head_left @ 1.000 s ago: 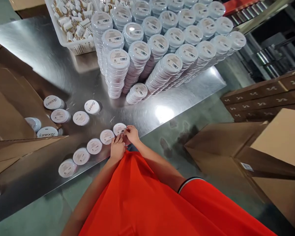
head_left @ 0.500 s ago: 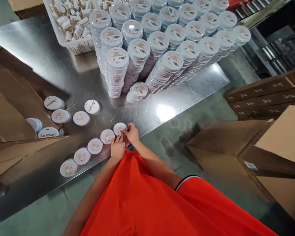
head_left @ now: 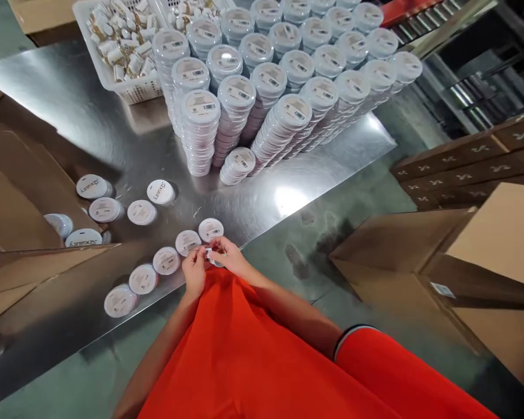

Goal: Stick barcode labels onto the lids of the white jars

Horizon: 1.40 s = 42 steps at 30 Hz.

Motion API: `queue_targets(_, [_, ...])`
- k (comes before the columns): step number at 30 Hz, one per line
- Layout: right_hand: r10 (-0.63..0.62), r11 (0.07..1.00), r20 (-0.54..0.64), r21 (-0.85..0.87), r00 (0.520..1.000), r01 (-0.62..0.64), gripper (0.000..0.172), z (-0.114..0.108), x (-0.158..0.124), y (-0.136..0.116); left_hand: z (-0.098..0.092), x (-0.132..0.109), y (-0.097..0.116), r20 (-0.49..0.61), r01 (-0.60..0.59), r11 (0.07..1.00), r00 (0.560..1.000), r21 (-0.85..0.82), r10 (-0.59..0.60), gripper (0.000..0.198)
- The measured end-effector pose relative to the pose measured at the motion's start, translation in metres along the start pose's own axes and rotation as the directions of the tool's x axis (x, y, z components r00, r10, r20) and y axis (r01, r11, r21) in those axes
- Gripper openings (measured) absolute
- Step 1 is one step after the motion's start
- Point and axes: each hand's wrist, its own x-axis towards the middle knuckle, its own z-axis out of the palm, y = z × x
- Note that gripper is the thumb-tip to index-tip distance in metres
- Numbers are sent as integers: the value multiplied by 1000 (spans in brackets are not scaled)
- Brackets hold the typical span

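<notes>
My left hand (head_left: 194, 272) and my right hand (head_left: 229, 257) are close together at the table's front edge, fingers pinched. Between them they hold a small white printed label (head_left: 208, 254), partly hidden by the fingers. Just beyond, a round white jar (head_left: 211, 230) stands with its printed face up. A second jar (head_left: 187, 242) is beside my left fingertips. Further jars, such as one white jar (head_left: 166, 261), continue the slanting row to the lower left.
Tall stacks of white jars (head_left: 201, 107) fill the far side of the steel table (head_left: 236, 212). A white basket (head_left: 144, 90) holds small bottles. Loose jars (head_left: 142, 213) stand near an open carton (head_left: 21, 186) at left. Another open carton (head_left: 379, 250) is at right.
Both hands have drawn back from the end jar toward my body and now meet around the small label. The end jar is uncovered. The view has shifted slightly.
</notes>
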Motion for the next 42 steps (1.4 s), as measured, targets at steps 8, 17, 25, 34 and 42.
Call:
queue_targets(8, [34, 996, 70, 86, 997, -40, 18, 14, -7, -8, -11, -14, 1, 96, 78, 963, 994, -256, -56, 41])
queue_targets(17, [92, 994, 25, -62, 995, -91, 10, 26, -11, -7, -22, -16, -14, 52, 60, 995, 997, -74, -56, 35])
queue_targets(25, [36, 905, -173, -411, 984, -106, 11, 36, 18, 1, -40, -16, -33, -103, -30, 922, 992, 385, 76, 42])
queue_targets(34, [178, 674, -233, -679, 956, -291, 14, 60, 48, 2, -44, -8, -38, 332, -435, 508, 899, 744, 285, 20])
queue_targets(42, [211, 619, -250, -714, 945, -327, 18, 66, 49, 2, -46, -7, -31, 359, -420, 492, 907, 763, 220, 19])
